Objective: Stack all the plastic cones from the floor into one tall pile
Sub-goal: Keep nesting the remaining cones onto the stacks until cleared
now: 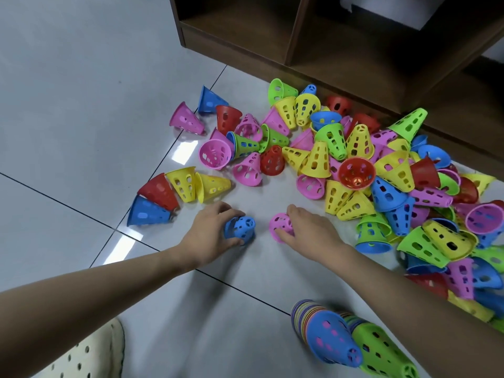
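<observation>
Left hand (215, 236) curled round blue cone (241, 227), right hand (305, 227) pinching pink cone (281, 226); best nested squarely, then onto pile (335, 336) nearby.

No words, numbers, brand names or signs can be read anywhere in the head view. The plastic cones (319, 159) have only holes in them, no print. The stacked pile (331, 334) shows colours, no letters. The wooden shelf (300, 36) has no label. A white thing (392, 9) sits in the shelf at the top; maybe it has print, but it is too blurry to tell. The floor tiles (81, 105) are plain, w/ no marks to read.
</observation>
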`<state>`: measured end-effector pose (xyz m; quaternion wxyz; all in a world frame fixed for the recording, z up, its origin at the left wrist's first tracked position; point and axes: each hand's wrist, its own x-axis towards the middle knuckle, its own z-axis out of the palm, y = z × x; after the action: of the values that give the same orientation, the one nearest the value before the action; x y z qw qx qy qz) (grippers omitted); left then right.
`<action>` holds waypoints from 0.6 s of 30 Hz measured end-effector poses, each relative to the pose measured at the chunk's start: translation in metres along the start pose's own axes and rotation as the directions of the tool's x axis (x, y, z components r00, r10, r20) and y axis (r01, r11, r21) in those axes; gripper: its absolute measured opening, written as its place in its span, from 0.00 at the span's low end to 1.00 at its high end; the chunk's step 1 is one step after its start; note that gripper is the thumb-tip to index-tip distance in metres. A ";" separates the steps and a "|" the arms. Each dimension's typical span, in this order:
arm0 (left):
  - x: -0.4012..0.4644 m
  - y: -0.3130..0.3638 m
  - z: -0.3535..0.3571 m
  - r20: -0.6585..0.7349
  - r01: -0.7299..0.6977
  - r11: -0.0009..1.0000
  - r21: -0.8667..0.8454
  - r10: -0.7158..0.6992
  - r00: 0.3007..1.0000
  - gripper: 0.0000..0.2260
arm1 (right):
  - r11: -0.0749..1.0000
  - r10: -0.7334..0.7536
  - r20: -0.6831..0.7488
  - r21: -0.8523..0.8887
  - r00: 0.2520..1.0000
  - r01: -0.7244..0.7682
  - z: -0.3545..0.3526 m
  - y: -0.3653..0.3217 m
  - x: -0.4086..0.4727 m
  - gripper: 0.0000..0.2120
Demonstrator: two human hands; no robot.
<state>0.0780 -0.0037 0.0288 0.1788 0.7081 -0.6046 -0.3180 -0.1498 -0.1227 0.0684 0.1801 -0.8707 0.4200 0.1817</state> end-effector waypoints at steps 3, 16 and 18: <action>0.000 -0.004 -0.002 0.038 0.024 0.994 0.107 -0.029 0.999 0.33 | 0.999 0.023 0.031 0.048 0.999 -0.024 0.000 -0.002 0.001 0.20; 0.053 -0.013 -0.063 -0.062 -0.047 0.629 0.776 0.151 0.987 0.20 | 0.999 0.049 0.082 -0.019 0.995 -0.048 -0.024 -0.008 0.010 0.30; 0.052 -0.012 -0.069 -0.030 -0.077 0.567 0.820 0.176 0.984 0.20 | 0.999 0.048 -0.017 0.010 0.999 -0.048 -0.034 -0.015 0.023 0.31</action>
<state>0.1364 -0.0602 0.0594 -0.1119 0.6816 -0.7215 0.0480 -0.1184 -0.1455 0.0899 0.1761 -0.8610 0.4434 0.1762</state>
